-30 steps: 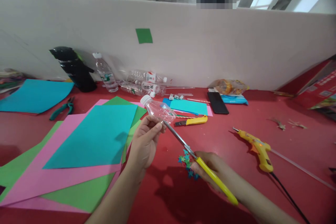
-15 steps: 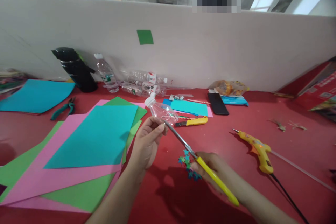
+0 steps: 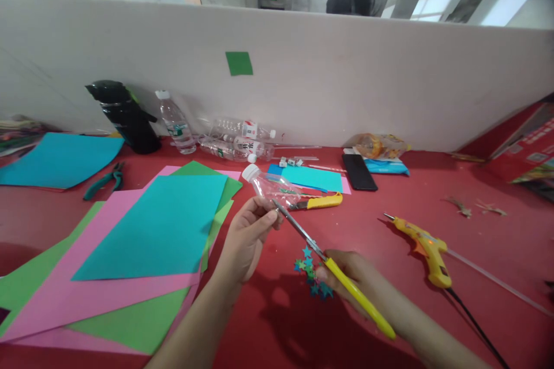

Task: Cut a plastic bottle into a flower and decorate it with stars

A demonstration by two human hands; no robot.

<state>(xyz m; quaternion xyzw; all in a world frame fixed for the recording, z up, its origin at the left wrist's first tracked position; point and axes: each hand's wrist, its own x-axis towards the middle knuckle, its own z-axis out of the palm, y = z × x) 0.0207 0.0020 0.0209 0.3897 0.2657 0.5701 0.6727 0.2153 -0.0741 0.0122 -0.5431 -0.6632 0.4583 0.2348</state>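
Observation:
My left hand (image 3: 251, 236) pinches the edge of a clear plastic bottle (image 3: 272, 185) between thumb and fingers. The bottle is tilted, its white cap toward the upper left, and its lower end looks cut away. In my right hand (image 3: 352, 279) is a pair of scissors (image 3: 361, 300) with yellow handles. The blades look nearly closed, and their tips meet the bottle's edge beside my left fingertips. Small foil-like stars (image 3: 308, 268) in blue and green lie on the table just left of my right hand.
Coloured sheets (image 3: 151, 230) cover the left. Behind the bottle lies a yellow utility knife (image 3: 324, 201); a phone (image 3: 360, 172) is further back. At right rests a glue gun (image 3: 426, 248) with its cord. Bottles (image 3: 176, 127), a black flask (image 3: 130, 121) and pliers (image 3: 104, 180) stand or lie near the white partition (image 3: 324, 75).
The bottle in my left hand has shifted slightly right and down, turning a little. My left fingers moved slightly right with it. The scissors have barely moved.

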